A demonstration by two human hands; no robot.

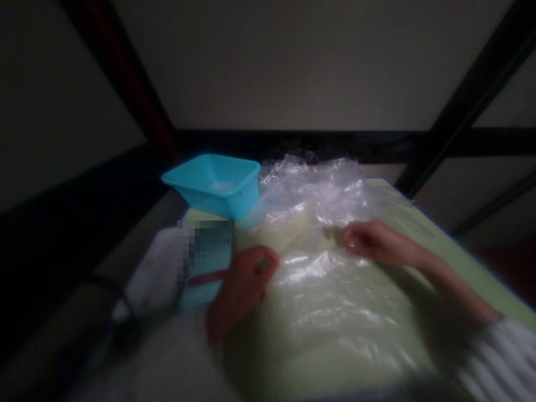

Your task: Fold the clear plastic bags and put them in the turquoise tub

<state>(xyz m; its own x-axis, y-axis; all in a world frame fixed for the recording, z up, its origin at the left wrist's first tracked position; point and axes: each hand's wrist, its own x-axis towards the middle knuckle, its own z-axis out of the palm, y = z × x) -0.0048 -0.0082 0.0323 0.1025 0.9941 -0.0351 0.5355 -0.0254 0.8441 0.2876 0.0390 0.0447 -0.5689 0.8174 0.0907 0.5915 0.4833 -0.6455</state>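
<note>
Clear plastic bags (326,301) lie spread and crinkled over the pale green tabletop, heaped up toward its far side. My left hand (247,279) is closed, thumb and forefinger pinched at the left edge of the plastic. To the right, my right hand (372,240) is closed too, its fingertips together at the plastic. Blur hides the exact grip of both hands. A thin red stick-like thing (207,277) juts out left of my left hand, over a light blue flat item (213,251); whether the hand touches it I cannot tell.
A turquoise plastic basin (238,204) stands at the table's far left, with something pale inside. A whitish bundle (154,268) sits left of the blue item. Dark frame bars (301,139) and a grey panel (293,67) close off the back. The green tabletop (452,262) ends at a blue edge.
</note>
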